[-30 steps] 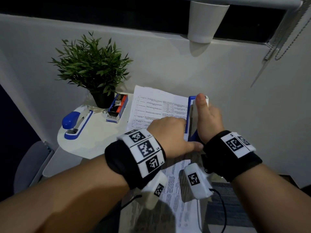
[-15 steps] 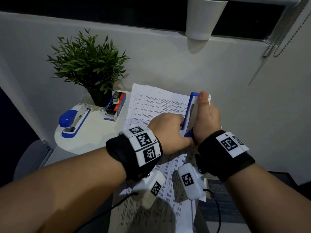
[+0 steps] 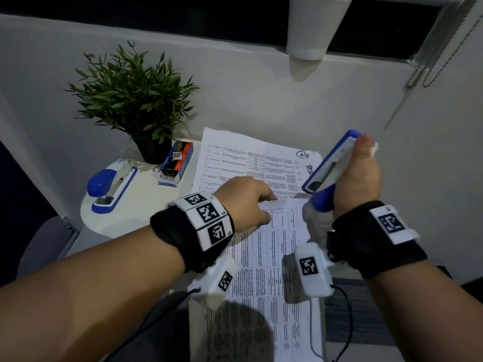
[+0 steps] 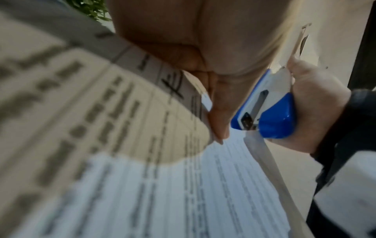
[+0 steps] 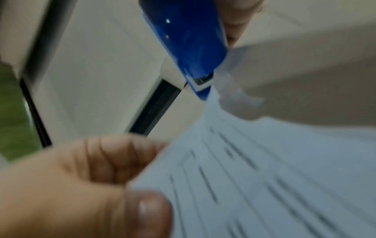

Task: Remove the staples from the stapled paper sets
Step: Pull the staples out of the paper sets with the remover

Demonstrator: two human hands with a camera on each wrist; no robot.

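A stapled paper set (image 3: 271, 259) lies in front of me, printed with tables. My left hand (image 3: 248, 205) pinches its top edge between thumb and fingers (image 4: 215, 112). My right hand (image 3: 360, 176) grips a blue-and-white stapler (image 3: 330, 163), tilted, thumb along its top. The stapler's (image 4: 264, 111) lower end touches the paper's raised top right corner (image 3: 312, 212). In the right wrist view the paper (image 5: 274, 169) rises to the stapler's tip (image 5: 201, 83). I cannot make out the staple itself. A second paper set (image 3: 243, 160) lies behind.
On the white round table (image 3: 146, 205) stand another blue stapler (image 3: 111, 189), an open box of staples (image 3: 177, 163) and a potted plant (image 3: 133, 100). A white wall runs close behind. A white cup-like fixture (image 3: 313, 27) hangs overhead.
My right hand has swung the stapler up and to the right, tilting it away from my left hand. The paper's corner has lifted with it. My left hand keeps pinching the paper.
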